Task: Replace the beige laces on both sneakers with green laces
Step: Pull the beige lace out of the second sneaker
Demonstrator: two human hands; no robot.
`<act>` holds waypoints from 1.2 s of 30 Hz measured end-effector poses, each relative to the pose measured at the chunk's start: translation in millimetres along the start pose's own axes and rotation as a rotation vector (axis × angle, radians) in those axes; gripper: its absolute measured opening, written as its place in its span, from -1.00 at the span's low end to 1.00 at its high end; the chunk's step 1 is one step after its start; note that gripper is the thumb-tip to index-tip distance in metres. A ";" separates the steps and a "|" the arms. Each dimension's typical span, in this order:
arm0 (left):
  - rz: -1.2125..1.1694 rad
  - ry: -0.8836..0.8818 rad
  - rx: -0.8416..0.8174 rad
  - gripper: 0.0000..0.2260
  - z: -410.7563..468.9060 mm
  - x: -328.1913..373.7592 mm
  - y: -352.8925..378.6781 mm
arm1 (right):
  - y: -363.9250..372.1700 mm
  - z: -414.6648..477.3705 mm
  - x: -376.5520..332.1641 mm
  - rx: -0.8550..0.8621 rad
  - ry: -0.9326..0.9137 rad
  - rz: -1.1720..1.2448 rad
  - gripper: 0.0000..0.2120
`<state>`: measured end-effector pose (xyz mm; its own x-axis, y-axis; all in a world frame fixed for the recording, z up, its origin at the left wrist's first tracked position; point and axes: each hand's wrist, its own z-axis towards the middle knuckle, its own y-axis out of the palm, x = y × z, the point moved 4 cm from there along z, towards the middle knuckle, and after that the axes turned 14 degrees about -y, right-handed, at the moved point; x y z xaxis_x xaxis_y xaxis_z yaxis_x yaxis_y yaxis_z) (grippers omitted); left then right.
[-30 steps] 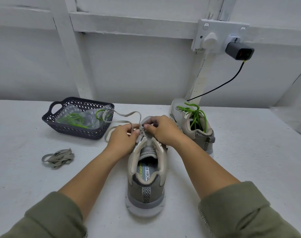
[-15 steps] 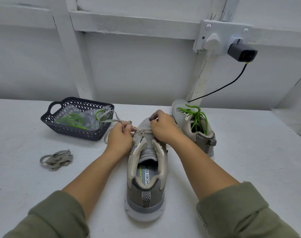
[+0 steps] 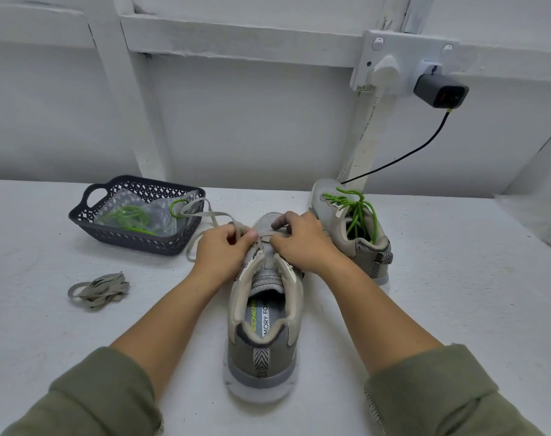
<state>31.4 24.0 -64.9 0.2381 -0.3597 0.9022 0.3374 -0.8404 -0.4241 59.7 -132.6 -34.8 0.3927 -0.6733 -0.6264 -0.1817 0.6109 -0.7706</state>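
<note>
— Beige items, from the left?
— One beige lace bundle, loose on the white table. Next, a dark basket with a bag of green laces inside.
— Centre?
— My left hand pinches the beige lace, which loops toward the basket. The near sneaker has its heel toward me. My right hand grips its forefoot.
— Right?
— The far sneaker, green lace threaded, just behind my right hand.

near sneaker grey-beige, herringbone heel tab | basket navy lattice | laces green
</note>
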 end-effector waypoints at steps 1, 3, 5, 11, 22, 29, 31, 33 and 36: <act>-0.030 -0.035 0.049 -0.87 1.8 -3.4 0.1 | 0.7 -0.6 -0.3 0.006 0.001 -0.013 -0.72; -0.252 -0.153 0.125 -0.75 3.1 -9.4 1.4 | 1.4 -1.9 -0.9 0.019 -0.002 -0.036 -0.67; -0.339 -0.188 0.176 -0.66 0.5 -13.6 1.4 | 2.4 -3.6 -1.5 0.028 -0.006 -0.042 -0.61; -0.015 -0.064 -0.074 -0.90 1.2 -5.3 2.4 | 3.3 -4.6 -3.4 0.064 -0.013 -0.038 -0.55; -0.166 -0.096 -0.048 -0.79 0.8 -7.0 4.6 | -1.2 -6.7 2.4 0.008 0.080 -0.007 -0.56; -0.144 -0.112 0.148 -0.82 1.6 -14.7 -4.2 | -0.5 -8.8 1.5 -0.020 0.096 -0.027 -0.57; -0.142 -0.035 0.122 -0.87 -1.6 -9.9 -3.3 | -1.1 -9.4 0.9 -0.018 0.094 -0.049 -0.56; 0.037 0.106 0.027 -0.91 -3.8 0.0 -3.8 | -2.3 -9.2 0.2 -0.023 0.093 -0.061 -0.56; 0.264 0.200 -0.032 -0.88 -3.0 5.5 -8.3 | -2.7 -8.8 -0.3 -0.038 0.095 -0.067 -0.55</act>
<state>27.1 27.8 -56.2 0.1285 -0.6366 0.7604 0.2585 -0.7187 -0.6454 52.2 -137.6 -33.6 0.3182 -0.7495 -0.5805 -0.1924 0.5485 -0.8137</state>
